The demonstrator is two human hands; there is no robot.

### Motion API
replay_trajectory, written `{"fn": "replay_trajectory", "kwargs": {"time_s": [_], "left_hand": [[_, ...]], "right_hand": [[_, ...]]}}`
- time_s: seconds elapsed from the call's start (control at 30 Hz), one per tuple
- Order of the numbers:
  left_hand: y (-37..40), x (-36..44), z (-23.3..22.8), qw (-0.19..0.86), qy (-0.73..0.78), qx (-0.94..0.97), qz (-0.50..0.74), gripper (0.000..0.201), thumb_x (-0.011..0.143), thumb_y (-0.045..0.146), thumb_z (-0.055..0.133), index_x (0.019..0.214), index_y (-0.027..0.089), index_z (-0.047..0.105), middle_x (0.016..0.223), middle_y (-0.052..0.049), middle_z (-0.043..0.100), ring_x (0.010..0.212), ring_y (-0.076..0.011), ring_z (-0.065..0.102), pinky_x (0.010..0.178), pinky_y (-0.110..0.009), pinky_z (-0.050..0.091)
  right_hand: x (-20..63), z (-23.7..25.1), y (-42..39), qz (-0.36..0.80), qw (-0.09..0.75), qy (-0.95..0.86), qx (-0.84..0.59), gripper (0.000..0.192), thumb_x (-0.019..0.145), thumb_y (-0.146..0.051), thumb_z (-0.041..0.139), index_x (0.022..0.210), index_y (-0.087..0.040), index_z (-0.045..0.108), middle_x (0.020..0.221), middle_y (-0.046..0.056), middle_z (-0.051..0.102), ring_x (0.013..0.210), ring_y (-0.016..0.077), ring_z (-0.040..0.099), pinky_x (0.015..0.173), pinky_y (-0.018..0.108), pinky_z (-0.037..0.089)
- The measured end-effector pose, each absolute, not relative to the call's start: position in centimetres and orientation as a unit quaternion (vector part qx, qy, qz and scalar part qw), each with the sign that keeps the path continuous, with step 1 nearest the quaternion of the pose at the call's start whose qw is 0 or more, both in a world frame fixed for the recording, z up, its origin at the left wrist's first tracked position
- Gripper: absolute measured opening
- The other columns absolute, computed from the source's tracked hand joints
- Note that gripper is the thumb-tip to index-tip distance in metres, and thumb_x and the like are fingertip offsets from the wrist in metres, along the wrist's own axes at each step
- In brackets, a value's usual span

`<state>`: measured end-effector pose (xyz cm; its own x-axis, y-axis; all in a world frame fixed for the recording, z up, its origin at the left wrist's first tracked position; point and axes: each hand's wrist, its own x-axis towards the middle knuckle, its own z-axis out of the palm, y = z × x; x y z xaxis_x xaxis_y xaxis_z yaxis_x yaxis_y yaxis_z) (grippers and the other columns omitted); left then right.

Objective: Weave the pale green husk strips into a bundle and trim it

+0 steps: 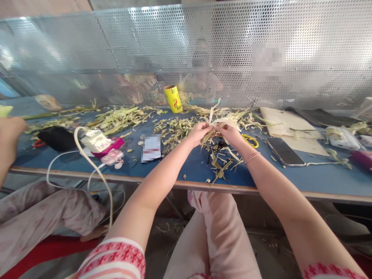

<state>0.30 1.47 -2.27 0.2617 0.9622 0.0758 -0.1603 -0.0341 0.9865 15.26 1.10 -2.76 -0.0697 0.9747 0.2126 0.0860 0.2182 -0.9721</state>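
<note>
Pale dried corn husk strips (214, 112) are pinched between my two hands above the blue table. My left hand (200, 131) closes its fingertips on the husk from one side. From the other side my right hand (228, 131) grips it, the fingers almost meeting those of the left. Some fingertips are hidden behind the strips. Beneath and around my hands lie loose husk scraps (180, 130). Just under the right hand is a small black tangled thing (218, 147). Yellow scissor-like loops (250, 141) lie beside my right wrist.
On the blue table (174, 170) are a yellow can-like tube (173, 99), a phone (285, 152), a printed packet (151, 148), cardboard (287, 126) and a power strip (99, 141) with a cable. A perforated metal panel (116, 50) rises behind. Another person's hand (11, 135) is at left.
</note>
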Motion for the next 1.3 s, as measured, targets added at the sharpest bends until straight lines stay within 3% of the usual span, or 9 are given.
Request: {"fn": "replay_trajectory", "kwargs": {"time_s": [0.13, 0.23, 0.47, 0.63, 0.87, 1.13, 1.3], "left_hand": [[1.8, 0.3, -2.6, 0.563, 0.368, 0.560, 0.484, 0.013, 0.079, 0.021, 0.066, 0.079, 0.014, 0.056, 0.069, 0.002, 0.063, 0.059, -0.0069, 0.058, 0.064, -0.023, 0.048], [2.2, 0.1, -2.9, 0.536, 0.354, 0.597, 0.481, 0.017, 0.074, 0.024, 0.071, 0.081, 0.013, 0.059, 0.071, 0.002, 0.063, 0.063, -0.0065, 0.058, 0.063, -0.020, 0.044], [2.7, 0.0, -3.5, 0.505, 0.352, 0.606, 0.504, 0.022, 0.071, 0.028, 0.073, 0.080, 0.013, 0.059, 0.074, 0.001, 0.064, 0.068, -0.0074, 0.058, 0.070, -0.022, 0.044], [2.8, 0.0, -3.5, 0.507, 0.341, 0.610, 0.505, 0.022, 0.073, 0.031, 0.071, 0.079, 0.014, 0.059, 0.073, 0.001, 0.063, 0.067, -0.0067, 0.057, 0.068, -0.020, 0.043], [2.6, 0.1, -3.3, 0.459, 0.381, 0.618, 0.512, 0.019, 0.077, 0.031, 0.066, 0.077, 0.013, 0.059, 0.063, 0.003, 0.057, 0.059, -0.0063, 0.051, 0.061, -0.020, 0.040], [2.1, 0.3, -2.7, 0.528, 0.393, 0.555, 0.509, 0.015, 0.080, 0.024, 0.062, 0.072, 0.014, 0.056, 0.054, 0.002, 0.053, 0.046, -0.0063, 0.048, 0.050, -0.021, 0.037], [2.0, 0.2, -2.5, 0.542, 0.392, 0.550, 0.500, 0.018, 0.083, 0.022, 0.059, 0.068, 0.015, 0.053, 0.048, 0.004, 0.051, 0.041, -0.0057, 0.048, 0.047, -0.019, 0.039]], "right_hand": [[14.8, -2.6, 0.6, 0.445, 0.500, -0.598, -0.441, 0.017, 0.074, -0.036, 0.068, 0.079, -0.020, 0.064, 0.080, 0.001, 0.065, 0.072, 0.0120, 0.061, 0.060, 0.022, 0.050], [14.7, -2.6, 0.4, 0.466, 0.489, -0.588, -0.445, 0.020, 0.071, -0.038, 0.070, 0.073, -0.020, 0.062, 0.074, 0.001, 0.063, 0.069, 0.0120, 0.059, 0.054, 0.020, 0.048], [14.6, -2.2, 0.3, 0.475, 0.523, -0.554, -0.441, 0.019, 0.068, -0.030, 0.069, 0.065, -0.020, 0.054, 0.060, -0.003, 0.056, 0.059, 0.0091, 0.054, 0.054, 0.020, 0.046], [14.9, -2.4, 0.6, 0.392, 0.526, -0.603, -0.454, 0.010, 0.071, -0.030, 0.062, 0.068, -0.021, 0.057, 0.055, -0.004, 0.051, 0.051, 0.0085, 0.044, 0.047, 0.021, 0.038], [14.9, -2.2, 0.4, 0.356, 0.504, -0.652, -0.440, 0.021, 0.072, -0.038, 0.062, 0.063, -0.021, 0.053, 0.058, -0.002, 0.052, 0.055, 0.0118, 0.048, 0.058, 0.028, 0.045], [15.2, -2.2, 0.2, 0.146, 0.485, -0.753, -0.420, 0.018, 0.080, -0.037, 0.056, 0.072, -0.021, 0.053, 0.069, 0.001, 0.057, 0.066, 0.0151, 0.051, 0.065, 0.029, 0.041], [15.4, -2.1, 0.3, 0.060, 0.469, -0.800, -0.370, 0.021, 0.082, -0.033, 0.051, 0.066, -0.020, 0.048, 0.069, 0.002, 0.053, 0.067, 0.0140, 0.049, 0.066, 0.027, 0.039]]}}
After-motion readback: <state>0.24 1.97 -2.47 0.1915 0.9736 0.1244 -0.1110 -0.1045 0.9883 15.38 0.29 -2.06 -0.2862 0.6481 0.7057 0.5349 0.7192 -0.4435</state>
